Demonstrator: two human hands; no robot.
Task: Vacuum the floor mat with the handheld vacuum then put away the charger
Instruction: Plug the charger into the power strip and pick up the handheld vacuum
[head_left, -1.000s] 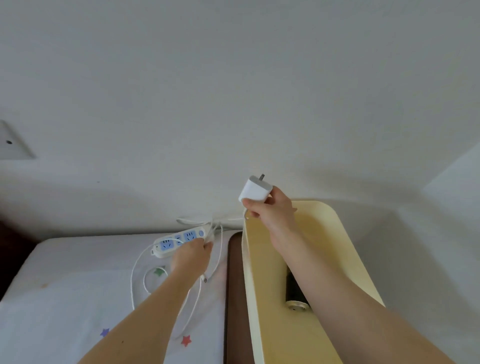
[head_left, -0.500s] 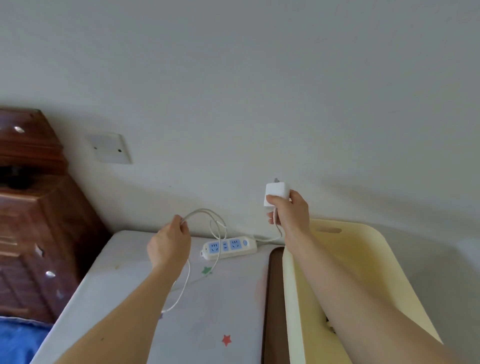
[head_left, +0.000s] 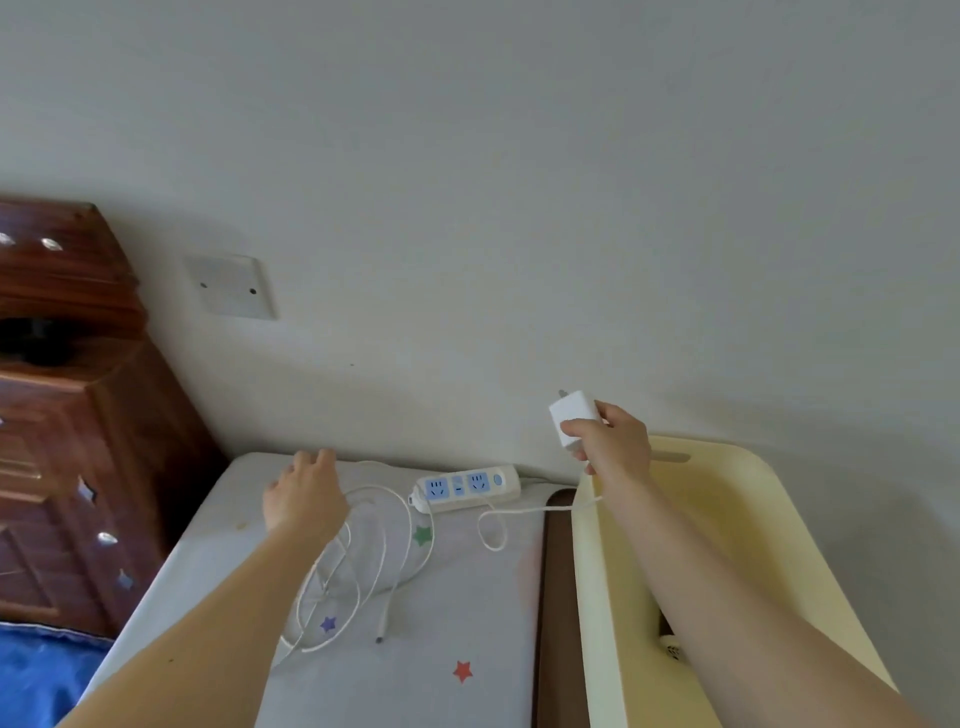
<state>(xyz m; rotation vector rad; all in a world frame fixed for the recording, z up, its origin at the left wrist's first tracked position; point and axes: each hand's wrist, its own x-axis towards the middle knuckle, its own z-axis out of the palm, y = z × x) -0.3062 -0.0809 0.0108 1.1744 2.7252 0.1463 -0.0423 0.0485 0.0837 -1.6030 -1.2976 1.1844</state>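
Our right forearm hides most of what lies in the tray (head_left: 737, 499). Only a dark sliver shows, and we can't ID it. We also can't see where the cable (head_left: 385, 551) meets the charger (head_left: 571, 422), behind the right hand (head_left: 618, 441). That hand pinches the charger, prongs up, near the wall over the tray's far corner. Left hand (head_left: 304, 496) has its fingers loose and grips nothing. It hangs over the cloth (head_left: 415, 686) beside the cable coil, left of the strip (head_left: 467, 486).
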